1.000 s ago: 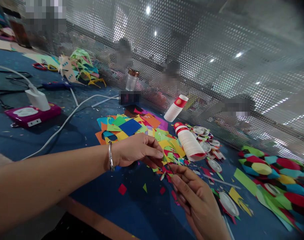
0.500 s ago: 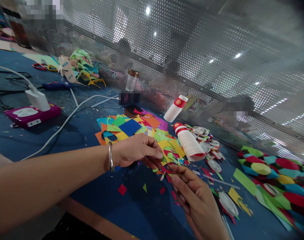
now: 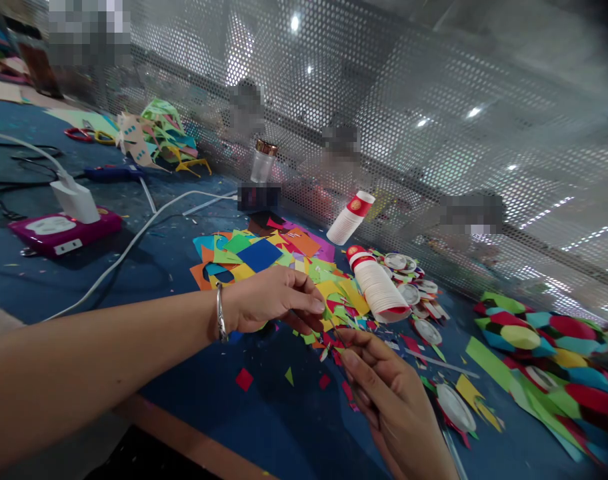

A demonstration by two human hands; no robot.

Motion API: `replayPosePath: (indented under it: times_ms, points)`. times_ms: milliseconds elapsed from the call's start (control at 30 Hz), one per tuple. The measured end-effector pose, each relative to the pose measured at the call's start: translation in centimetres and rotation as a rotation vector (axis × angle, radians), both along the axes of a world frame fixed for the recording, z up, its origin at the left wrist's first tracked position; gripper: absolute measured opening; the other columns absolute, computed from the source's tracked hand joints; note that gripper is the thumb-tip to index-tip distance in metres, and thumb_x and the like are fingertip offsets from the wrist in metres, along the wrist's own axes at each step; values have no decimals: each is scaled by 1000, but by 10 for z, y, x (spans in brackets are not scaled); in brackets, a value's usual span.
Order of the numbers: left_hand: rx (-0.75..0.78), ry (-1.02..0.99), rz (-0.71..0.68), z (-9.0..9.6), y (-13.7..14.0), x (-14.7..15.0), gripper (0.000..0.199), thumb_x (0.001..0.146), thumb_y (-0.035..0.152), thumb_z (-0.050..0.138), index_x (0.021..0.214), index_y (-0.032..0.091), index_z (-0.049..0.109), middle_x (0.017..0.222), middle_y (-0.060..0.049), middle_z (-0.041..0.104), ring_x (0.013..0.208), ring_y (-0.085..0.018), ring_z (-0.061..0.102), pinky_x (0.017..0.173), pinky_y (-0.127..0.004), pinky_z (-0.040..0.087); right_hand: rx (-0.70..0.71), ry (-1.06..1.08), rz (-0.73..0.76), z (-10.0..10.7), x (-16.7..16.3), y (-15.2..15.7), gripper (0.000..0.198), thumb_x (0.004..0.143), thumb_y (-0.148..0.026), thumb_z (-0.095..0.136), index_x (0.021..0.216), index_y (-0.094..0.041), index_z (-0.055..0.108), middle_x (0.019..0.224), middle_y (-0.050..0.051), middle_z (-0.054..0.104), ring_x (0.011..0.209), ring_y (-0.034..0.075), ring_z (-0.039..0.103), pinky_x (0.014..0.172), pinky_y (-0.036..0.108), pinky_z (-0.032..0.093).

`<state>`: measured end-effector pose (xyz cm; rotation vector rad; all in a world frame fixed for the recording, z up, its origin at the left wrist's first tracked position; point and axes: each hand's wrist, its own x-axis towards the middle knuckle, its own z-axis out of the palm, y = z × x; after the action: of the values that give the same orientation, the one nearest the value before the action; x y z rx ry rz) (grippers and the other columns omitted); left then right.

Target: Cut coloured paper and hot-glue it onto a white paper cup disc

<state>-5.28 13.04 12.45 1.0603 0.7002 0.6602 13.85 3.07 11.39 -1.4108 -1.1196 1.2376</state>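
Observation:
My left hand [image 3: 284, 298], with a silver bracelet [image 3: 221, 313] at the wrist, is closed in a pinch over the scraps. What its fingertips hold, perhaps a small greenish bit, is too small to make out. Just to the right and lower, my right hand [image 3: 384, 380] is closed around a thin dark stick-like thing [image 3: 338, 335], whose tip points up toward the left fingertips. Whether the tip touches them I cannot tell. Behind and beneath the hands spreads a heap of coloured paper pieces [image 3: 261, 255], with small scraps [image 3: 244, 379] scattered on the blue table [image 3: 204, 407].
Stacked paper cups [image 3: 379, 290] lie right of the heap, and another cup stack [image 3: 348, 223] stands behind. Colourful paper pieces [image 3: 524, 333] fill the right side. A purple power strip [image 3: 84, 233], white cable [image 3: 129, 250] and blue glue gun [image 3: 114, 171] are left. A perforated panel [image 3: 304, 127] rises behind.
Both hands keep almost the same pose and place. The left fingertips have shifted very slightly, and a little more of the thin stick's tip shows between the hands.

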Motion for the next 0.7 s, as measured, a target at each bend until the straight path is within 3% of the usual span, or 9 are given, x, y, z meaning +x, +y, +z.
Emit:
replayPosePath:
  times_ms: [267, 700]
  points:
    - [-2, -11, -4, -3, -1, 1, 11, 82, 14, 72, 81, 14, 62, 74, -1, 68, 71, -13, 68, 67, -27, 53, 0, 19, 31, -4, 6, 3, 42, 81, -45, 82, 111, -19, 70, 68, -5, 50, 51, 3, 27, 44, 17, 19]
    - [19, -19, -12, -3, -2, 1, 10, 83, 14, 72, 80, 14, 62, 75, -1, 68, 73, -13, 69, 68, -26, 54, 2, 19, 33, -4, 6, 3, 41, 81, -45, 82, 111, -20, 70, 72, -4, 54, 50, 2, 26, 43, 16, 18]
